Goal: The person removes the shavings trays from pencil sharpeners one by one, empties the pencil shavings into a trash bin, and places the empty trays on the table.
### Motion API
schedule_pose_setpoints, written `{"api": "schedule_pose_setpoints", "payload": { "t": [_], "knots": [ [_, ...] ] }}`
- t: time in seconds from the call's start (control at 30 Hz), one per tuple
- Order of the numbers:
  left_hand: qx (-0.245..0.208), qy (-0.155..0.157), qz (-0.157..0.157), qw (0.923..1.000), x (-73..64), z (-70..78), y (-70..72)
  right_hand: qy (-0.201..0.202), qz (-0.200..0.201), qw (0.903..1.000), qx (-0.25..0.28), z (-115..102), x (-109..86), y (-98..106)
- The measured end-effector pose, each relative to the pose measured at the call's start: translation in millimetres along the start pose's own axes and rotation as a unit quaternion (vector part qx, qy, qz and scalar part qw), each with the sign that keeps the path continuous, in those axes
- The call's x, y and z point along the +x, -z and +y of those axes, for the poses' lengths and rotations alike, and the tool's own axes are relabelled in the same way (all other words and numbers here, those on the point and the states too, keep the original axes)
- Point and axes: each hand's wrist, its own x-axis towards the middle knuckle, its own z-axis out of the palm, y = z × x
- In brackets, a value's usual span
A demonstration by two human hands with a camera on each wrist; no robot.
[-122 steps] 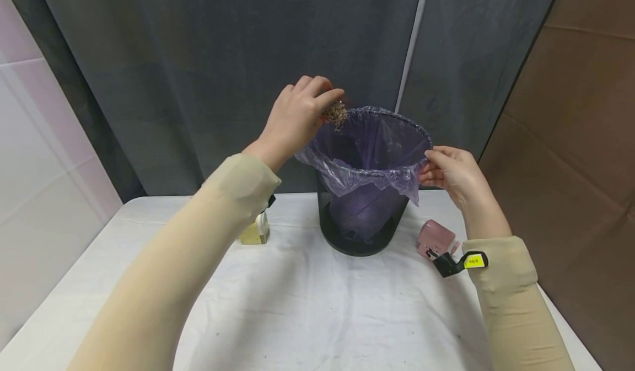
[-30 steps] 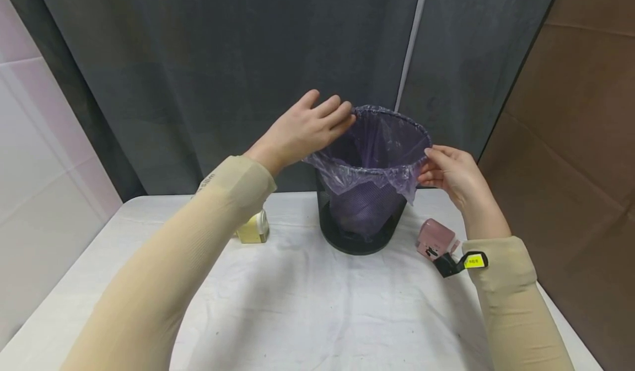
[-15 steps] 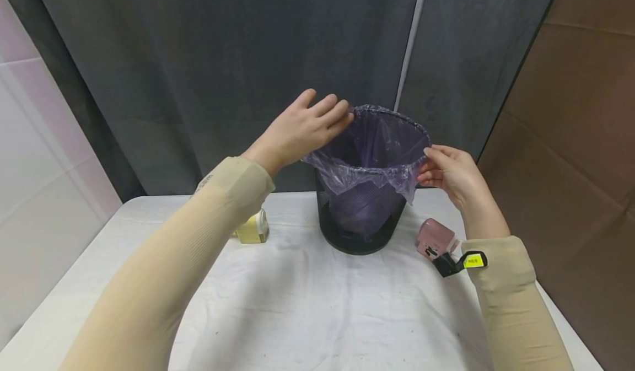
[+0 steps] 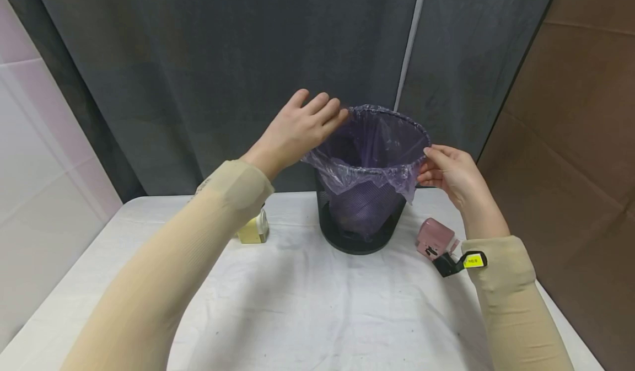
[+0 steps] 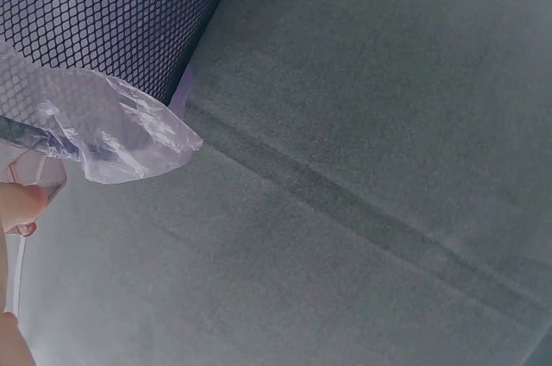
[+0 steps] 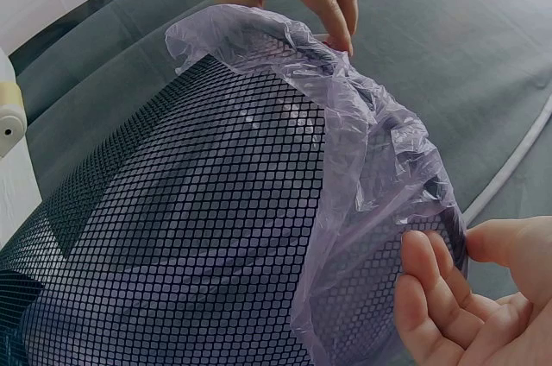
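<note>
A black mesh wastebasket (image 4: pixel 354 245) stands upright at the back middle of the table, lined with a translucent purple trash bag (image 4: pixel 347 181) folded over its rim. My left hand (image 4: pixel 296 131) is over the rim's left side. In the left wrist view its fingers hold a small clear, pinkish plastic container (image 5: pixel 53 172), mostly cut off by the frame edge; the head view hides it. My right hand (image 4: pixel 453 175) pinches the bag and rim on the right side, thumb outermost in the right wrist view, where the bag's folded edge (image 6: pixel 345 116) shows closely.
A pink boxy object (image 4: pixel 435 237) lies on the white-covered table (image 4: pixel 317 310) right of the basket, beside my right wrist's camera mount. A yellow and white object (image 4: pixel 254 229) stands on the left, partly behind my left sleeve. A dark grey curtain (image 4: pixel 248 57) hangs behind.
Some seconds ago brown shavings-like bits showed beneath my left hand; they no longer show there. That hand has turned over and, lately, shifted slightly left. My right hand stays put.
</note>
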Motion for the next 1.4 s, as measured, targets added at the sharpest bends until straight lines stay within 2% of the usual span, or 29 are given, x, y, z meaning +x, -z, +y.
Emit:
{"api": "schedule_pose_setpoints", "payload": {
  "t": [0.63, 0.8, 0.97, 1.17, 1.4],
  "knots": [
    [-0.025, 0.073, 0.006, 0.997, -11.2, -1.5, -3.4, -0.001, 0.002, 1.0, -0.008, 0.7, -0.6, 1.7],
    [-0.033, 0.092, 0.028, 0.9948, -14.0, -2.4, -5.3, 0.0, 0.002, 1.0, -0.005, 0.8, -1.0, 1.8],
    [-0.041, 0.118, 0.057, 0.9906, -15.3, -3.0, -7.3, -0.001, 0.004, 1.0, -0.008, 0.9, -0.7, 2.1],
    [-0.063, 0.156, 0.046, 0.9847, -19.4, -2.6, -6.1, -0.005, 0.001, 1.0, -0.008, 2.1, 1.1, 4.4],
    [-0.101, 0.204, 0.053, 0.9724, -25.6, -2.3, -7.7, -0.004, 0.001, 1.0, -0.009, 2.0, 1.2, 5.3]
  ]
}}
